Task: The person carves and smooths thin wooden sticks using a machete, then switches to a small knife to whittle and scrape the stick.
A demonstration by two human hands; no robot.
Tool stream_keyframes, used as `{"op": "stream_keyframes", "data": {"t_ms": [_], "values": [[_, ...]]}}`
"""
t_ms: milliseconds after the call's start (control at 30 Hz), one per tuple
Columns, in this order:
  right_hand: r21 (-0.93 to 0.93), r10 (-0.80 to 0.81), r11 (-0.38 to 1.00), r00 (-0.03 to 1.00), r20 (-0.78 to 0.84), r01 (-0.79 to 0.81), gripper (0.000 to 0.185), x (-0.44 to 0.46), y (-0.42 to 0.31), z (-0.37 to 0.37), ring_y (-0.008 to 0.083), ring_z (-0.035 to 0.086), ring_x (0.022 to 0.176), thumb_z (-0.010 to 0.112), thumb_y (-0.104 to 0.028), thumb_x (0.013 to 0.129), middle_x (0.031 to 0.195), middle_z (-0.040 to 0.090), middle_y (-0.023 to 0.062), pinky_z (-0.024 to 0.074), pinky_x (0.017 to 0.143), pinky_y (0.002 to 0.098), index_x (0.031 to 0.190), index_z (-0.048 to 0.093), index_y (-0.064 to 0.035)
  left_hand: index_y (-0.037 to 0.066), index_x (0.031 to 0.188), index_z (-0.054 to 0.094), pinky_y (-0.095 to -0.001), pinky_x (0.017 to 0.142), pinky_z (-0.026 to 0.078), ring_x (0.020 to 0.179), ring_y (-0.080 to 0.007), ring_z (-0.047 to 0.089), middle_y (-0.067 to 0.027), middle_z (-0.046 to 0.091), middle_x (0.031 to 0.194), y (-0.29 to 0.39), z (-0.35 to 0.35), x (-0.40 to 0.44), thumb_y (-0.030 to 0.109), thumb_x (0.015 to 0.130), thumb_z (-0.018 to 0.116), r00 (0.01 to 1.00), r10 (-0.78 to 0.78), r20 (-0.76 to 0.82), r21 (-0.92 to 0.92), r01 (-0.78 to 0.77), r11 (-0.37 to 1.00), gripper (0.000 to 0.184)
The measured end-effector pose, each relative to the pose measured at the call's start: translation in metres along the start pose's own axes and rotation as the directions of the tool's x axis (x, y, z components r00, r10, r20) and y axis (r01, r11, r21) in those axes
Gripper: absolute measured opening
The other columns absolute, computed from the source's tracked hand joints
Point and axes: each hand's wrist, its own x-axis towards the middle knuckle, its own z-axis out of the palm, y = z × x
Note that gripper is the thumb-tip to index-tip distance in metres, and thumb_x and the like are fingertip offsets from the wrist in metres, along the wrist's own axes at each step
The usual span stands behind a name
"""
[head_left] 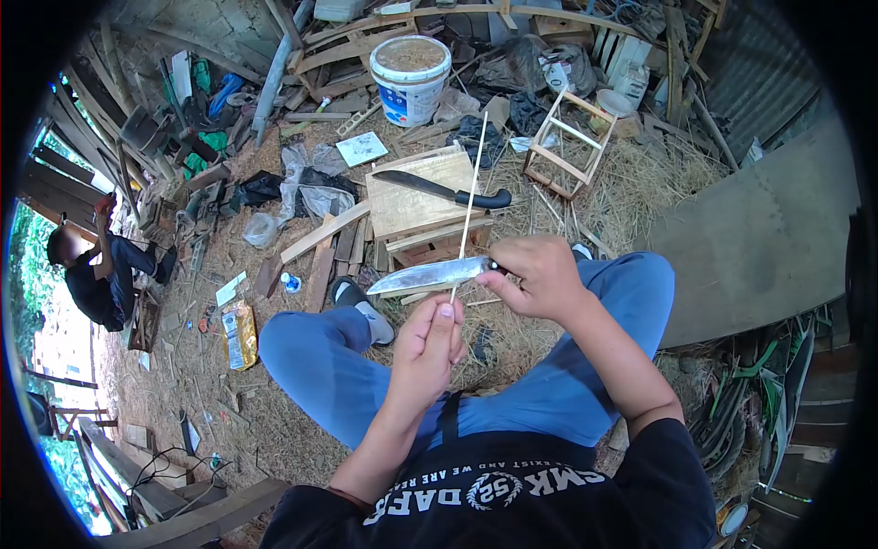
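A thin pale stick (473, 188) rises from my left hand (428, 346), whose fingers pinch its lower end. My right hand (540, 274) is wrapped round the dark handle of a knife (425, 276). The broad silver blade points left and lies across the stick just above my left fingers. Beyond the knife stands a low wooden stool (416, 206), and a machete (421, 184) with a black handle rests on its top. The upper part of the stick passes over the machete's handle in this view.
A white bucket (409, 82) stands behind the stool. To its right is a small wooden frame (572, 146). A yellow packet (240, 336) lies on the straw-covered ground. Another person (87, 284) sits at the far left. A large grey sheet (759, 238) leans at the right.
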Motion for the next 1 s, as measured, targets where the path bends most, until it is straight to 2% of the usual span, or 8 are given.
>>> {"op": "stream_keyframes", "data": {"t_ms": [267, 333, 567, 667, 867, 933, 967, 1000], "values": [[-0.017, 0.153, 0.988, 0.987, 0.044, -0.152, 0.036, -0.010, 0.012, -0.005, 0.0333, 0.065, 0.061, 0.072, -0.041, 0.094, 0.068, 0.063, 0.0098, 0.0470, 0.052, 0.0431, 0.079, 0.065, -0.0095, 0.009, 0.102, 0.050, -0.0272, 0.055, 0.031, 0.055, -0.0073, 0.026, 0.0059, 0.030, 0.066, -0.010, 0.004, -0.006, 0.027, 0.118, 0.038, 0.991, -0.133, 0.017, -0.170, 0.134, 0.976, 0.027], [0.080, 0.006, 0.997, 0.996, 0.086, -0.013, 0.036, -0.015, 0.003, -0.001, 0.0325, 0.066, 0.062, 0.072, -0.041, 0.094, 0.070, 0.066, 0.0092, 0.0475, 0.053, 0.0432, 0.078, 0.065, -0.0094, 0.009, 0.103, 0.050, -0.0284, 0.055, 0.031, 0.055, -0.0080, 0.027, 0.0056, 0.031, 0.066, -0.009, 0.005, -0.003, 0.027, 0.118, 0.037, 0.989, -0.146, 0.016, -0.168, 0.147, 0.975, 0.027], [0.056, -0.010, 0.998, 0.993, 0.120, 0.003, 0.033, -0.022, -0.004, 0.003, 0.0306, 0.068, 0.064, 0.074, -0.041, 0.092, 0.075, 0.069, 0.0081, 0.0490, 0.055, 0.0425, 0.081, 0.068, -0.0103, 0.008, 0.103, 0.050, -0.0291, 0.055, 0.030, 0.055, -0.0082, 0.028, 0.0055, 0.032, 0.066, -0.009, 0.004, -0.001, 0.026, 0.117, 0.037, 0.988, -0.151, 0.038, -0.118, 0.155, 0.981, 0.026], [0.109, -0.035, 0.993, 0.999, 0.012, 0.033, 0.036, -0.023, -0.004, 0.008, 0.0339, 0.062, 0.060, 0.075, -0.039, 0.090, 0.068, 0.061, 0.0103, 0.0451, 0.053, 0.0436, 0.079, 0.064, -0.0074, 0.008, 0.103, 0.050, -0.0286, 0.055, 0.031, 0.055, -0.0078, 0.028, 0.0058, 0.032, 0.066, -0.010, 0.005, -0.004, 0.026, 0.117, 0.038, 0.991, -0.131, 0.026, -0.105, 0.133, 0.985, 0.026], [0.048, -0.027, 0.998, 1.000, -0.006, 0.027, 0.032, -0.022, -0.005, 0.012, 0.0283, 0.068, 0.064, 0.077, -0.043, 0.088, 0.076, 0.070, 0.0077, 0.0482, 0.054, 0.0412, 0.082, 0.070, -0.0116, 0.009, 0.102, 0.050, -0.0276, 0.055, 0.032, 0.053, -0.0066, 0.027, 0.0062, 0.031, 0.065, -0.007, 0.001, -0.007, 0.027, 0.117, 0.039, 0.995, -0.094, 0.041, -0.062, 0.097, 0.993, 0.026], [-0.037, 0.016, 0.999, 0.999, 0.040, -0.015, 0.034, -0.020, 0.000, 0.009, 0.0302, 0.068, 0.064, 0.076, -0.042, 0.089, 0.076, 0.070, 0.0107, 0.0502, 0.056, 0.0417, 0.083, 0.070, -0.0098, 0.009, 0.102, 0.050, -0.0277, 0.054, 0.032, 0.053, -0.0069, 0.027, 0.0059, 0.030, 0.065, -0.004, 0.003, -0.009, 0.027, 0.117, 0.039, 0.994, -0.113, 0.004, -0.108, 0.113, 0.988, 0.026], [0.001, 0.224, 0.974, 0.970, -0.092, -0.225, 0.035, -0.023, 0.021, 0.020, 0.0310, 0.067, 0.063, 0.074, -0.042, 0.092, 0.075, 0.069, 0.0118, 0.0504, 0.056, 0.0417, 0.083, 0.070, -0.0088, 0.009, 0.102, 0.050, -0.0277, 0.054, 0.032, 0.053, -0.0069, 0.027, 0.0059, 0.030, 0.065, -0.005, 0.001, -0.013, 0.027, 0.117, 0.039, 0.993, -0.117, 0.005, -0.106, 0.117, 0.987, 0.026], [0.062, 0.420, 0.907, 0.882, -0.214, -0.417, 0.036, -0.025, 0.047, 0.027, 0.0319, 0.067, 0.063, 0.072, -0.043, 0.094, 0.073, 0.068, 0.0129, 0.0505, 0.057, 0.0417, 0.084, 0.070, -0.0078, 0.010, 0.102, 0.050, -0.0277, 0.054, 0.032, 0.053, -0.0071, 0.027, 0.0058, 0.030, 0.065, -0.006, 0.000, -0.019, 0.027, 0.117, 0.039, 0.985, -0.171, 0.038, -0.152, 0.175, 0.973, 0.026]]}}
